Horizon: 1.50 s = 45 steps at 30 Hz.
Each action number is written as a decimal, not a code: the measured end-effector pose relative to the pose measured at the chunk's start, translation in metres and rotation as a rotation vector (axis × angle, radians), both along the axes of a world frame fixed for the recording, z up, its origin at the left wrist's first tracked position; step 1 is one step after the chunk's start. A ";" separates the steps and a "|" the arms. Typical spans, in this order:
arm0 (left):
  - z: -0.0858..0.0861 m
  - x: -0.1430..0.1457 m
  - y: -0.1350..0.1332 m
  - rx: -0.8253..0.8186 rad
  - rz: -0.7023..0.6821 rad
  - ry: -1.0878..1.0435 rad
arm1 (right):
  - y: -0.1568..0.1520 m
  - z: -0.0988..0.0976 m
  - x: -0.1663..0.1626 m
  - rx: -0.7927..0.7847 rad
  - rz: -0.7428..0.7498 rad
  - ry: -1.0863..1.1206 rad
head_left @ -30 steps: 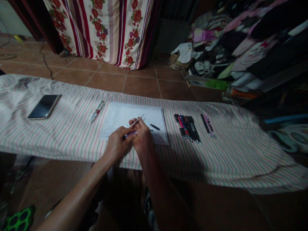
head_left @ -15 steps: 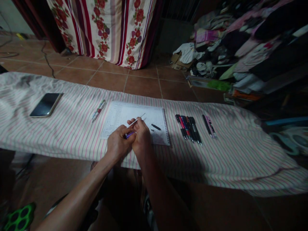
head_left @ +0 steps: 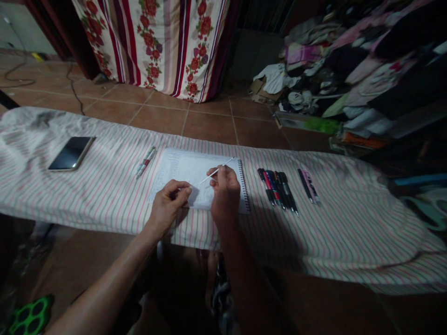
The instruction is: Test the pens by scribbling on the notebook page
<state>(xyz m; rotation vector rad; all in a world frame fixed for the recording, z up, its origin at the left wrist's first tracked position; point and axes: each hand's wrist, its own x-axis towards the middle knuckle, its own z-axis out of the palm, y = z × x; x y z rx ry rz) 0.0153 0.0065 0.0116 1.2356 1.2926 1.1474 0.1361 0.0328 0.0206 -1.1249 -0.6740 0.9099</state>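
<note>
My right hand [head_left: 226, 188] is closed over the right part of the spiral notebook [head_left: 188, 163], pinching a thin white pen refill [head_left: 213, 174]. The refill slants, its dark tip pointing up and to the right. My left hand [head_left: 169, 202] is over the notebook's lower left edge, thumb and index finger pressed together. Whatever lies between those fingers is too small or hidden to make out. Handwriting covers part of the open page. A gap separates the two hands.
Right of the notebook lie a row of several pens [head_left: 277, 188] and a black pen beside a pink one [head_left: 310, 186]. To the left are white-and-red pens [head_left: 145, 163] and a phone [head_left: 71, 153]. All rest on a striped cloth [head_left: 115, 186].
My hands have parted; the right one has moved right with the refill. The purple piece at my left hand no longer shows. Small black pen parts on the page are now hidden from view.
</note>
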 end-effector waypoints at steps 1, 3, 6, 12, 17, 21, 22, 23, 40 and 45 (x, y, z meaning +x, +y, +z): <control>0.000 0.000 0.000 -0.012 -0.004 -0.039 | -0.001 0.001 0.000 0.018 -0.003 -0.043; -0.001 0.000 -0.002 -0.028 -0.007 -0.083 | -0.003 0.003 -0.004 0.048 -0.003 -0.102; 0.001 0.001 -0.003 -0.059 -0.012 -0.126 | -0.006 0.008 -0.009 0.082 0.001 -0.151; 0.003 0.002 -0.004 -0.100 0.004 -0.181 | -0.008 0.008 -0.013 0.127 0.000 -0.250; 0.003 0.000 -0.003 -0.091 0.006 -0.200 | -0.006 0.005 -0.014 0.146 -0.011 -0.312; 0.003 0.000 -0.002 -0.085 0.009 -0.196 | -0.006 0.005 -0.016 0.145 -0.009 -0.316; 0.002 0.000 -0.002 -0.081 0.006 -0.196 | -0.006 0.005 -0.016 0.144 -0.007 -0.316; 0.002 0.000 -0.002 -0.080 0.001 -0.198 | -0.006 0.005 -0.016 0.144 -0.005 -0.315; 0.002 -0.001 -0.002 -0.095 0.016 -0.237 | -0.004 -0.001 -0.013 0.155 0.126 -0.214; 0.001 0.002 -0.003 -0.108 0.004 -0.287 | -0.004 0.001 -0.012 0.157 0.135 -0.226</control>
